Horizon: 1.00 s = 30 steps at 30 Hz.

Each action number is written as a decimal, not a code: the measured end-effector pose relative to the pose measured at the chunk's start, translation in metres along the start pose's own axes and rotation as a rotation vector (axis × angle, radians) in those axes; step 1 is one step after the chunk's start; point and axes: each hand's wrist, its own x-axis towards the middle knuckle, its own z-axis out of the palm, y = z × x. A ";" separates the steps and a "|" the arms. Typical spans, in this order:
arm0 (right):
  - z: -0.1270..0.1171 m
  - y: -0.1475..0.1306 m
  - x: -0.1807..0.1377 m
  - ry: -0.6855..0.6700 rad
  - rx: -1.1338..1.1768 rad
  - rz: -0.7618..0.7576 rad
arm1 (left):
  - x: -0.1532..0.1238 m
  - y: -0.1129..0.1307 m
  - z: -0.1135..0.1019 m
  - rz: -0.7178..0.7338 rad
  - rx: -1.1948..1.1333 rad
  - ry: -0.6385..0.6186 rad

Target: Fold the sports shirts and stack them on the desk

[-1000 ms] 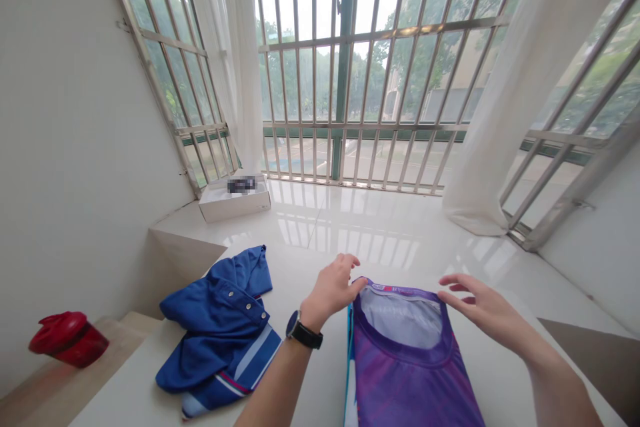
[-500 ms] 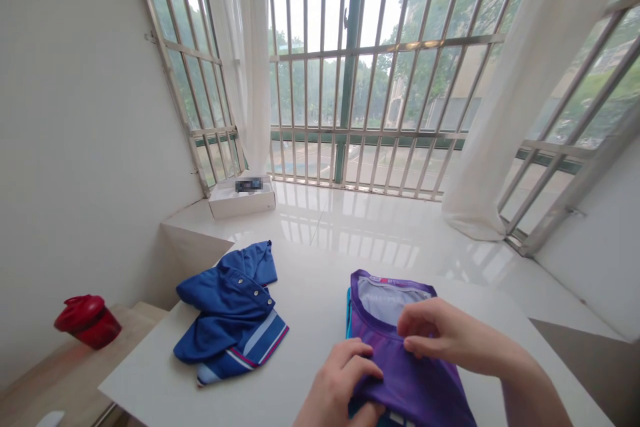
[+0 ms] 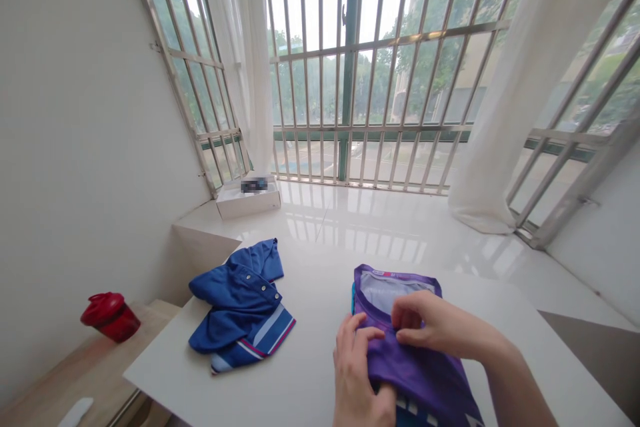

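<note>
On white tabletop [image 3: 175, 373], parted left fingers [image 3: 369, 333] and curled right fingers [image 3: 411, 307] overlie smooth purple shirt [image 3: 435, 377], grips unclear.

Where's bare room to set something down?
Free: white table between blue shirt and left hand; sill between box and right-side curtain. Crowded: purple shirt, with left hand and right hand over it.

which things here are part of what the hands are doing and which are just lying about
In use:
- purple shirt, with the left hand and right hand on it

Apparently just lying about:
- blue shirt, rumpled, untouched, though it might belong too
- red lidded container
- white box by the window
</note>
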 end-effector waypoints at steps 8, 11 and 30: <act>0.002 -0.003 0.000 0.025 -0.038 0.011 | -0.001 -0.029 0.000 -0.291 -0.096 -0.137; 0.002 -0.002 0.000 0.010 -0.014 0.031 | -0.004 -0.042 0.002 -0.282 -0.061 -0.178; 0.001 0.000 0.003 0.005 -0.010 0.071 | -0.001 -0.008 -0.033 -0.077 -0.101 -0.279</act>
